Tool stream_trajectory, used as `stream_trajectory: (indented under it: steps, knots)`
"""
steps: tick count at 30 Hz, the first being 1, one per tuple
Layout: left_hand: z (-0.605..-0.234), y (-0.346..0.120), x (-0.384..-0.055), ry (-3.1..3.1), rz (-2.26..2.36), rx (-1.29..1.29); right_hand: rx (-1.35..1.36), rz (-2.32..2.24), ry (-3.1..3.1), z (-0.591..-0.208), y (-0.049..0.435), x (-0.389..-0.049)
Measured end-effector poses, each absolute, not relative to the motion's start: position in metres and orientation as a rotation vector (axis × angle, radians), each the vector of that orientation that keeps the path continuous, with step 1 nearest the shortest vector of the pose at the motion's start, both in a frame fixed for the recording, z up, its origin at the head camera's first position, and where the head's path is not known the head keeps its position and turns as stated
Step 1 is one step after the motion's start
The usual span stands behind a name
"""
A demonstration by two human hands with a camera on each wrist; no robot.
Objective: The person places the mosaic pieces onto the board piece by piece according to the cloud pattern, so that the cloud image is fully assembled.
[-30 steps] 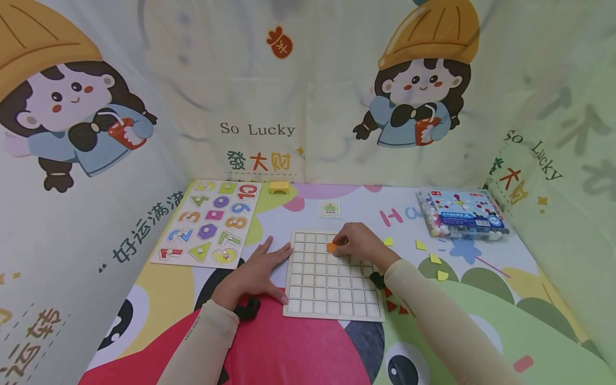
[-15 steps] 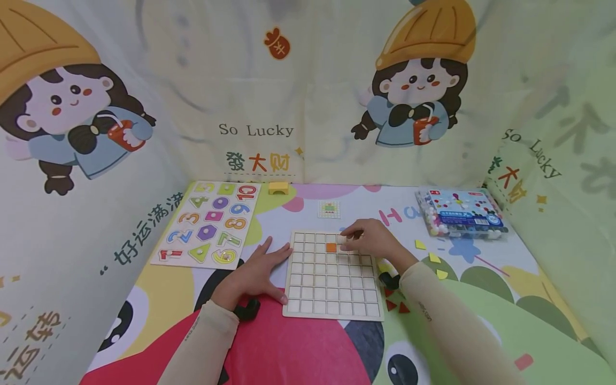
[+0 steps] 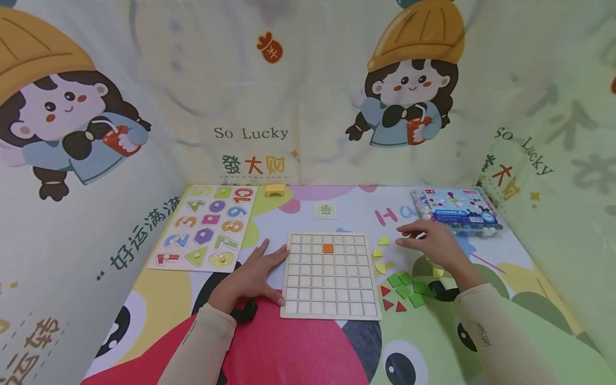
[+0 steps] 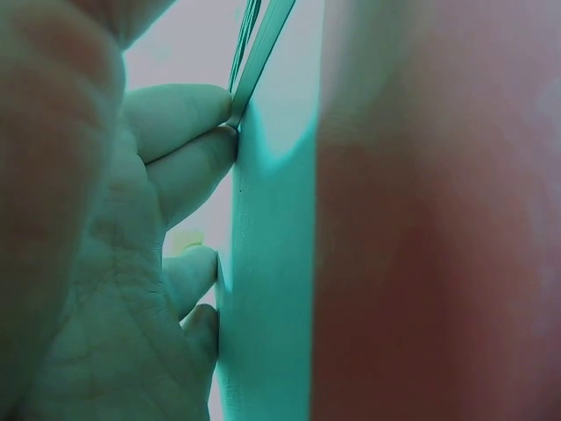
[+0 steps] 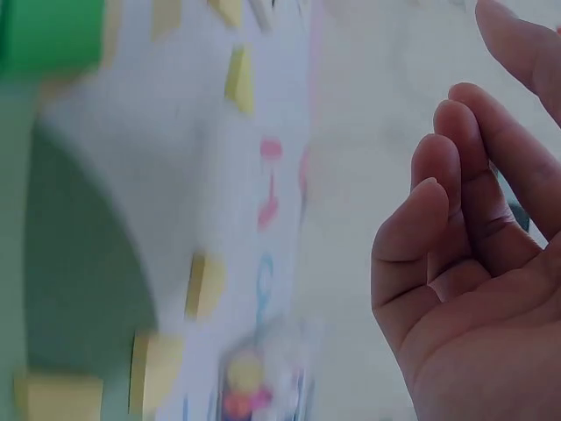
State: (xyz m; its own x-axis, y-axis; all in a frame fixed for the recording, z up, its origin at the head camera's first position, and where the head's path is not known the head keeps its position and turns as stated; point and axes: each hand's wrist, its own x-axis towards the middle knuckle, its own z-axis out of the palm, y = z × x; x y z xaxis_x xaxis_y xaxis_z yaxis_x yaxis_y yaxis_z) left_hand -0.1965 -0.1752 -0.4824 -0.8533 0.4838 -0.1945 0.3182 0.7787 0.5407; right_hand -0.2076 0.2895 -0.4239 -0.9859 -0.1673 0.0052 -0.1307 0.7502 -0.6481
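A pale wooden grid board lies on the table, with an orange square tile in a cell of its second row from the back. Along the board's left edge, my left hand rests with fingers and thumb spread; the left wrist view has its fingertips touching the edge. My right hand is raised over the table right of the board, its fingers loosely bent and nothing between them. Near it lie yellow quarter-round pieces, green square tiles and red triangles.
A number-and-shape puzzle board lies at the left. Behind the grid board are a small patterned card and a yellow arch block. A clear box of beads stands at the back right. Printed cloth walls surround the table.
The right hand has let go of the orange tile on the board and moved right, uncovering green and yellow pieces. The left hand stays at the board's edge. The head view has shifted slightly.
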Motion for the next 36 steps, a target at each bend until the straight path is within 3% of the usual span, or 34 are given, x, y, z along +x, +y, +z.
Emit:
stream_trajectory:
  steps: [7,17,36]
  knots:
    - [-0.482,-0.175,-0.195,2.645,0.728,0.607,-0.082,-1.015,2.937,-0.43,0.319,-0.196]
    - [-0.484,-0.175,-0.195,2.644,0.735,0.592,0.067,-1.055,2.857,-0.461,0.344,-0.206]
    - [-0.483,-0.174,-0.194,2.649,0.727,0.587,0.108,-0.877,2.809,-0.471,0.333,-0.224]
